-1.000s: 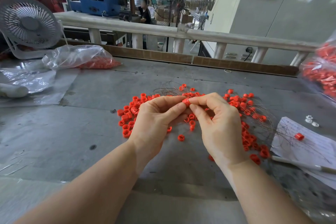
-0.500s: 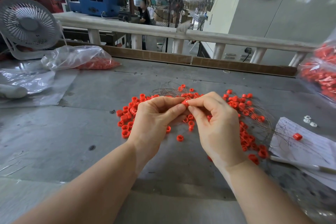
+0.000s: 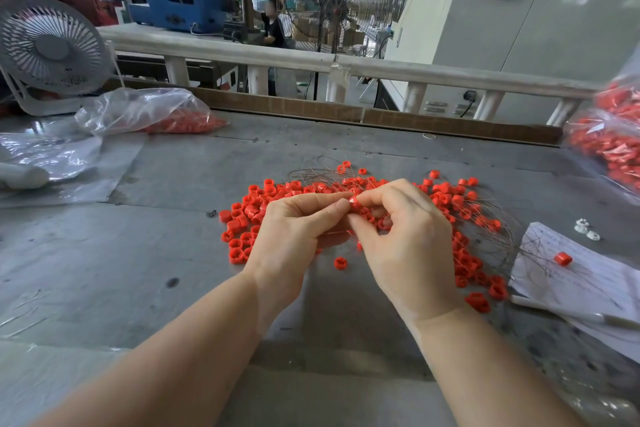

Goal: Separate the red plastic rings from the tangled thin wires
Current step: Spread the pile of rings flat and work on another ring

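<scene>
We see a single red plastic ring (image 3: 354, 202) pinched between the fingertips of both hands, lifted just above the middle of a grey desk (image 3: 138, 270). It is too small and too covered to tell which way its opening faces. The left hand (image 3: 294, 229) grasps it from the left with thumb and forefinger, the other fingers curled beneath; the right hand (image 3: 405, 236) grasps it from the right, its fingers (image 3: 375, 198) bent over the top. Beneath and behind the hands lies a wide scatter of red rings (image 3: 249, 215), spreading left to right across the desk, threaded through a tangle of thin wires (image 3: 498, 239) that loops out to the right. One loose ring (image 3: 340, 263) sits alone near the wrists. Another ring (image 3: 562, 259) rests on a sheet of paper (image 3: 581, 288) at the right. Clear bags of red rings (image 3: 166, 114) lie at the far left, beside a white fan (image 3: 52, 48).
</scene>
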Demonstrator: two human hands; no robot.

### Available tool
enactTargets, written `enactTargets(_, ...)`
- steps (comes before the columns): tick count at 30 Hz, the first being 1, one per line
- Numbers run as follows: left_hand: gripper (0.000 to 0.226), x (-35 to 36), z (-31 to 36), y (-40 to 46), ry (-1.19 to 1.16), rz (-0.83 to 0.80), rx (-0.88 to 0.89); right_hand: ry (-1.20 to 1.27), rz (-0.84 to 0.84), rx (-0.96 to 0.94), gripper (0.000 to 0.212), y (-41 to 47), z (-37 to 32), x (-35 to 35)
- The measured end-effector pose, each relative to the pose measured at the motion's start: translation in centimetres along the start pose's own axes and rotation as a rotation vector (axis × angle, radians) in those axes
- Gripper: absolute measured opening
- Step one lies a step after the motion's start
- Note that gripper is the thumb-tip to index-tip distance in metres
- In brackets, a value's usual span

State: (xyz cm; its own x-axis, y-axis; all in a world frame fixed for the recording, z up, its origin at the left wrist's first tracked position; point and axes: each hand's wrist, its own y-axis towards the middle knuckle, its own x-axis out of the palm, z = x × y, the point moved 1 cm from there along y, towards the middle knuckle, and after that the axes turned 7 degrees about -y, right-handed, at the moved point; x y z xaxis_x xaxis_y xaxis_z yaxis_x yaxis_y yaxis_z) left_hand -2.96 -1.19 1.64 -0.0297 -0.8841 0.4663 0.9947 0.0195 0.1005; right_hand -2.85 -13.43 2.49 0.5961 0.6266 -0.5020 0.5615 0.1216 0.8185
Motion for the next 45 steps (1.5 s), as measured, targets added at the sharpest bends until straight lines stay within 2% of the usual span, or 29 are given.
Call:
enactTargets(8,0.029,0.2,0.4,-0.2,-0.013,-0.01,-0.054,-0.013,-0.007,-0.007,0.007,0.0,0.3,0.0)
enactTargets(22,0.025,0.2,0.3,-0.3,0.035,-0.036,-0.033,-0.059,0.005,-0.065,0.012,0.2,0.4,0.1)
enactTargets(26,0.016,0.1,0.1,-0.1,0.044,-0.045,-0.031,-0.092,0.012,-0.088,0.012,0.3,0.4,0.1)
enactTargets(32,0.026,-0.2,0.2,0.2,0.017,-0.059,-0.041,-0.088,0.021,-0.15,0.011,0.1,0.4,0.0)
enactTargets(37,0.012,-0.5,-0.1,0.6,-0.062,-0.088,-0.1,-0.019,0.044,-0.146,0.007,0.1,0.3,-0.1)
enactTargets(45,0.022,-0.6,-0.3,0.7,-0.104,-0.086,-0.043,0.107,0.048,-0.028,0.03,0.1,0.5,0.0)
